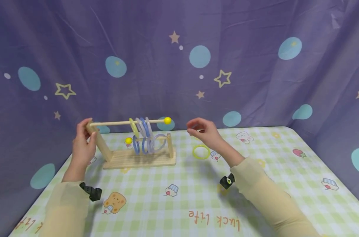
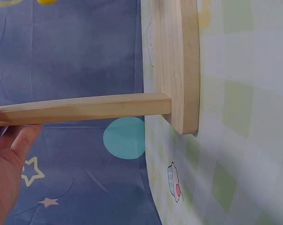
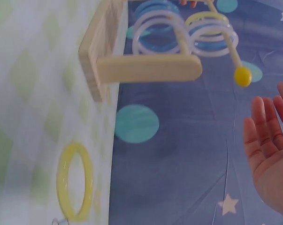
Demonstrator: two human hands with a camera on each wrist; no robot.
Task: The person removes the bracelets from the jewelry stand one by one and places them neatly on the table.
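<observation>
Rack (image 1: 138, 160) of pale wood stands left of centre in the head view, on a table; the left hand (image 1: 83, 149) grips the top of its tall post (image 1: 102, 144). The right hand (image 1: 207, 133), near the middle of the frame, holds nothing; its fingers are relaxed and slightly bent, apart from the rack.

From the tall post an upper rod (image 1: 112, 123) runs right to a yellow bead (image 1: 167, 120), just left of the right hand. One yellow ring (image 1: 133, 127), one blue and two pale ones hang on it. Below, a shorter rod (image 1: 140, 140) runs left from the short post (image 1: 170, 146) to another yellow bead (image 1: 128, 141), with blue and pale rings around it.

A loose yellow ring (image 1: 201, 158) lies flat below the right hand. Green-and-white checked cloth (image 1: 144, 205) covers the table. Behind, filling the upper frame, hangs a purple curtain (image 1: 144, 33) with stars and turquoise spots.
</observation>
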